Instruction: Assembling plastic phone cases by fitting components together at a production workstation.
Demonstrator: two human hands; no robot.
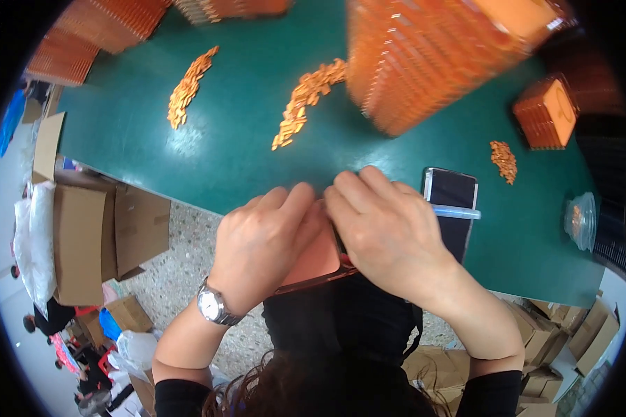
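Note:
At the near edge of the green table (247, 163), a flat salmon-coloured piece with a shiny copper-like rim (318, 258) sits between my hands. My left hand (261, 236) grips its left side, fingers curled at the far end. My right hand (386, 233) is closed at its upper right corner, fingertips bent down and hidden. Whether a small part is pinched there cannot be seen. Just right of my right hand lies a dark phone-like slab (451, 183) with a pale blue pen (458, 212) across it.
Loose small orange pieces lie in strips (189, 89), (305, 104) and a little heap (503, 162). A tall stack of orange cases (424, 66) stands at the back, a smaller stack (546, 115) at right. A clear tub (581, 221) is near the right edge; cardboard boxes (83, 236) stand left.

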